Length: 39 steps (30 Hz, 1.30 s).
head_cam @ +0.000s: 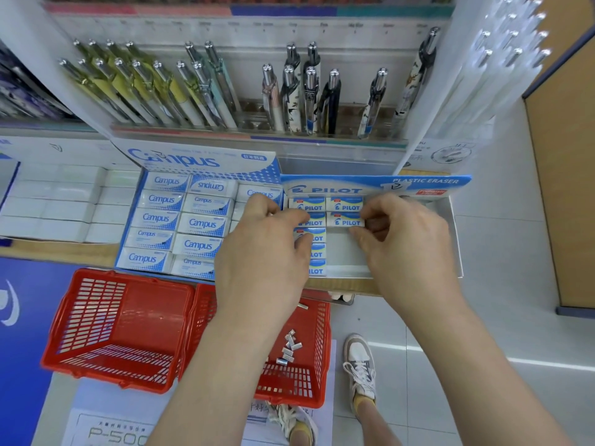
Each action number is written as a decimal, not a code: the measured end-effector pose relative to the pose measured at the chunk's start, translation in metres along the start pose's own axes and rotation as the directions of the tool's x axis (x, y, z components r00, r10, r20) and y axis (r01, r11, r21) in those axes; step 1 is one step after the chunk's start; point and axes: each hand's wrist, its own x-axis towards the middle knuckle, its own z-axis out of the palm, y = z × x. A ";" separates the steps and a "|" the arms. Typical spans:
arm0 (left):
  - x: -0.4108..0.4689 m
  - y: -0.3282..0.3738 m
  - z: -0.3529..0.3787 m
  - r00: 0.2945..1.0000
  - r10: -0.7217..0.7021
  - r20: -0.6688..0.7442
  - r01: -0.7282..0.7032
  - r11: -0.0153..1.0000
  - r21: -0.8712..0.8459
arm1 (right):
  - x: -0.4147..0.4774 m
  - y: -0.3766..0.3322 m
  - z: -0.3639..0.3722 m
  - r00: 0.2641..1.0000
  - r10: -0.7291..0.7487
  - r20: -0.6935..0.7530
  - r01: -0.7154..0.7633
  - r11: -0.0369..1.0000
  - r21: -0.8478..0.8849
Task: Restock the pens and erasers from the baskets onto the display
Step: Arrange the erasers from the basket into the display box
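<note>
We have both hands in the Pilot box (pixel 452 220) on the shelf (pixel 347 286). Our left hand (pixel 264 249) lies curled over the box's left column of Pilot erasers (pixel 317 254), thumb on one of them; whether it pinches any we cannot tell. Our right hand (pixel 409 243) pinches the right end of one eraser (pixel 346 219) in the second row, fingers above, thumb below. Just left of it sits the Campus box (pixel 180 226), filled with its own erasers. Pens (pixel 199 91) stand in the rack (pixel 257 119) above. Below the shelf sit two red baskets (pixel 119 329) side by side; the right one holds a few loose erasers (pixel 289 346).
</note>
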 end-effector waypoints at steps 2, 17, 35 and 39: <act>0.001 0.000 -0.001 1.000 -0.002 0.010 0.002 1.000 0.003 | 0.002 0.000 0.002 1.000 -0.027 -0.006 0.027 1.000 -0.016; -0.015 0.004 -0.019 0.944 0.056 0.326 0.263 0.469 -0.843 | -0.008 -0.018 -0.033 0.949 0.069 0.307 -0.236 0.803 0.548; -0.029 0.018 -0.012 0.997 0.070 0.019 -0.046 0.816 -0.576 | -0.012 -0.016 -0.032 0.814 0.067 0.576 -0.527 0.502 0.686; -0.025 0.017 -0.021 0.969 0.124 0.214 0.050 0.749 -0.661 | -0.010 -0.010 -0.039 0.829 0.090 0.552 -0.493 0.582 0.647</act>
